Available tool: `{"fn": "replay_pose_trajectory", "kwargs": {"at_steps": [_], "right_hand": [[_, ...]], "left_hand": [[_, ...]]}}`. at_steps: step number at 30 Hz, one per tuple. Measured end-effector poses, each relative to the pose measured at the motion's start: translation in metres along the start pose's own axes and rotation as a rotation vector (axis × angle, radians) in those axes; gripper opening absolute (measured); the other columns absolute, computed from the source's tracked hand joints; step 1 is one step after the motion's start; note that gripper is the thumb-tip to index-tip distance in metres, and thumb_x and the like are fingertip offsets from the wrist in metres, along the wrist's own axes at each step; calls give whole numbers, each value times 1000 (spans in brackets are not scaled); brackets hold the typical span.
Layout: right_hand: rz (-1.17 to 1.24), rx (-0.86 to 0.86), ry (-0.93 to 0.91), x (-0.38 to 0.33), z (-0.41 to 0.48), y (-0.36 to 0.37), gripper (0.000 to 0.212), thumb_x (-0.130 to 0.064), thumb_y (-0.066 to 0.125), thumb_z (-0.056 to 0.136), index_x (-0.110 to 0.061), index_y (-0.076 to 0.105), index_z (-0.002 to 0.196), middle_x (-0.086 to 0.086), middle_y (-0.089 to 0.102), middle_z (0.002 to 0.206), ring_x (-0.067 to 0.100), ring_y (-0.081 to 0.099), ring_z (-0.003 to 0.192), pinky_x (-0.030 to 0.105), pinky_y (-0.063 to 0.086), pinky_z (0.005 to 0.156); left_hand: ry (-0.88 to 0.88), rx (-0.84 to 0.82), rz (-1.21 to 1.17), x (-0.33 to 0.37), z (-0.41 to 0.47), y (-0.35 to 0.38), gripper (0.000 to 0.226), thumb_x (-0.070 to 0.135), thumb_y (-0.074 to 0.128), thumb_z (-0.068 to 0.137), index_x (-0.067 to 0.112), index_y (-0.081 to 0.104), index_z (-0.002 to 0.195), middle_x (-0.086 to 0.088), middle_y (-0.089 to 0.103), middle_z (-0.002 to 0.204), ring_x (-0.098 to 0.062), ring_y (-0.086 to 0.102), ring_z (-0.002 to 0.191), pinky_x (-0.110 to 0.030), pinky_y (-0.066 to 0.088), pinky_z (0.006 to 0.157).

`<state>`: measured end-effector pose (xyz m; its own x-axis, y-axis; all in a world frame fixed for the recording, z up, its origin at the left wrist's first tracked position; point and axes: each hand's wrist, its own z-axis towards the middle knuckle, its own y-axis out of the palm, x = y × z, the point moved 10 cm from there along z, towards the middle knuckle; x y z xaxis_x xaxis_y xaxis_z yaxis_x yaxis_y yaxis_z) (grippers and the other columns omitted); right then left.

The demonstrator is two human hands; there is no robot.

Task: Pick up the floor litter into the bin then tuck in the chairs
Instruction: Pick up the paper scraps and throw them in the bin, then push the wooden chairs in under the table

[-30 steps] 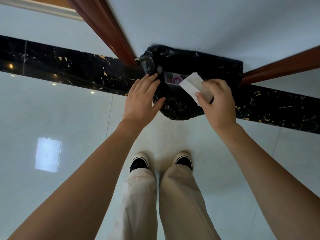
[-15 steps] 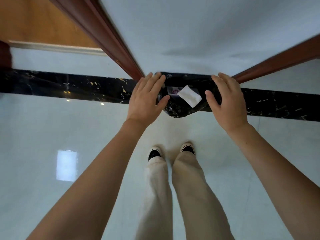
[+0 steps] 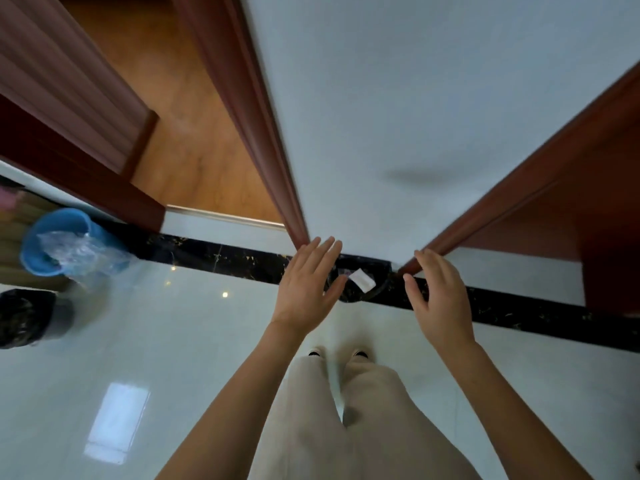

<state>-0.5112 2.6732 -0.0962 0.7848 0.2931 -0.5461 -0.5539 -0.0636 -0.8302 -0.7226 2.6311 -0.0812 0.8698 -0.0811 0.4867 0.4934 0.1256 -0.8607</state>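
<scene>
- The floor [image 3: 138, 341] is pale tile, smooth and very glossy, mirroring the lights.
- The dark strip [image 3: 225, 254] across it looks like polished black stone with gold veins.
- The bin liner [image 3: 381, 282] is thin black plastic, crinkled and shiny.
- The paper slip [image 3: 362, 280] is white and matt.
- The door frame [image 3: 252, 116] is reddish wood with a satin sheen.
- The wall [image 3: 398, 116] is matt white.
- The bucket [image 3: 52, 237] is smooth blue plastic and holds clear crinkled film [image 3: 79, 254].
- The trousers [image 3: 346, 427] are beige matt cloth.
</scene>
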Motion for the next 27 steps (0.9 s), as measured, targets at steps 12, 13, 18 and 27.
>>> {"fn": "replay_pose_trajectory", "kwargs": {"at_steps": [12,13,18,27], "right_hand": [[-106,20,50,-36,-57,-38,54,-43,40,98,-9,52,138,14,54,139,28,49,129,43,42,105],[-118,35,77,-38,-61,-40,54,-44,39,98,-9,52,138,14,54,139,28,49,129,45,43,105],[-197,157,222,-52,-88,-61,55,-47,36,99,-10,53,137,13,54,137,32,49,129,51,43,103],[-264,452,573,-69,-192,-126,56,-49,32,101,-15,46,144,11,48,145,30,44,133,47,35,110]], "left_hand": [[239,-92,41,49,-41,-31,53,40,49,96,18,42,144,1,44,147,-20,30,142,-41,24,117],[270,-106,43,51,-38,-34,53,41,48,97,18,41,145,1,44,148,-20,29,142,-42,23,117],[452,-168,31,63,-22,-51,55,48,35,99,21,39,146,1,39,151,-22,23,145,-45,16,118],[831,-250,-99,146,-30,-57,53,47,34,100,19,43,144,1,43,149,-21,27,144,-43,21,117]]}}
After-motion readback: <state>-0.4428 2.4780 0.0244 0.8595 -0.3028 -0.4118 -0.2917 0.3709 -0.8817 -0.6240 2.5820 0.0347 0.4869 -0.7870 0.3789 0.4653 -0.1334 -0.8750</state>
